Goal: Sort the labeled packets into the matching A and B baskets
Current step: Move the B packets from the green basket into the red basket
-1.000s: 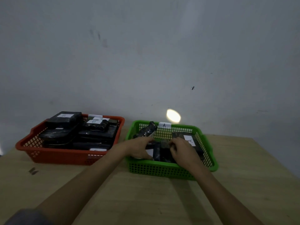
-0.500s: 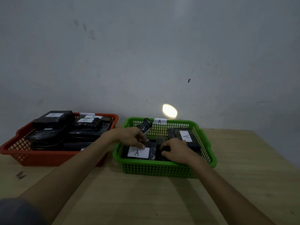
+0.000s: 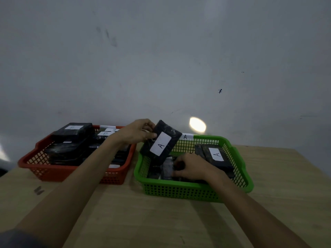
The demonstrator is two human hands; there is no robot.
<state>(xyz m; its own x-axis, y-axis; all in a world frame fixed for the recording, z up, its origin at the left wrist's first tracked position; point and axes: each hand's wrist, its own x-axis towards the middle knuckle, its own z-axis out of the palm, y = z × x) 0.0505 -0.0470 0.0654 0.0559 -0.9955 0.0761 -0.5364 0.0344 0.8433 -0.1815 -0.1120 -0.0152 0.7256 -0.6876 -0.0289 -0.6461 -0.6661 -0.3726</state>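
Left hand point(image 3: 138, 131) pinches an A packet point(image 3: 161, 140) by its top edge, tilted, long axis running down into the green basket point(image 3: 179, 191) just below. Right hand point(image 3: 189, 167) curls round loose packets point(image 3: 167, 170) inside. One more labelled A packet point(image 3: 215, 155) lies flat; two baskets, red basket point(image 3: 53, 173) piled with B's I can't count.

We see the left hand point(image 3: 138, 131) gripping a black packet point(image 3: 161, 140) labeled A, tilted above the left end of the green basket point(image 3: 195, 190). The right hand point(image 3: 191, 167) reaches into that basket, fingers curled on a dark packet point(image 3: 166, 171) lying inside. Another A packet point(image 3: 215, 155) rests at its right side. Beside it, the red basket point(image 3: 59, 173) holds stacked B packets point(image 3: 73, 130) on the wooden table point(image 3: 161, 221).
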